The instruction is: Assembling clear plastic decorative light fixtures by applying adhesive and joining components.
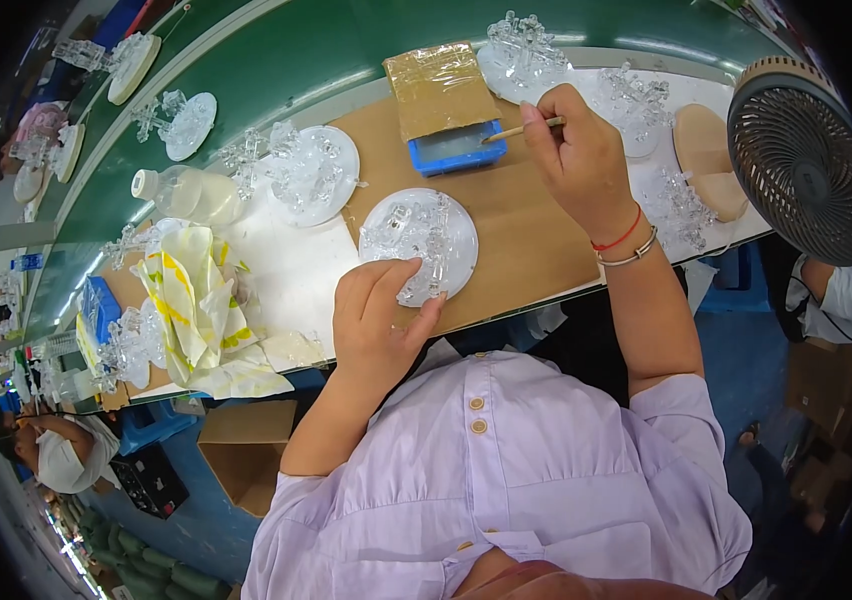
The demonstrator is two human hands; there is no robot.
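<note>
In front of me is a round white disc point(468, 250) with clear plastic parts point(436, 228) standing on it. My left hand point(371, 315) grips the near edge of this piece between thumb and fingers, and its fingertips partly hide it. Raised at the right, my right hand point(586, 155) pinches a thin wooden stick point(524, 130). The stick's far end points left over a blue tray point(456, 162), which holds a pale, translucent content. A taped cardboard piece point(441, 90) covers the tray's back part. Whether the stick touches the content I cannot tell.
More discs with clear parts stand left point(316, 175) and behind point(521, 60). A bottle point(196, 195) lies by a crumpled yellow-and-white wrapper point(196, 310). A dark fan point(801, 165) stands at the right. A green conveyor belt point(316, 50) runs behind. Other people sit at both sides.
</note>
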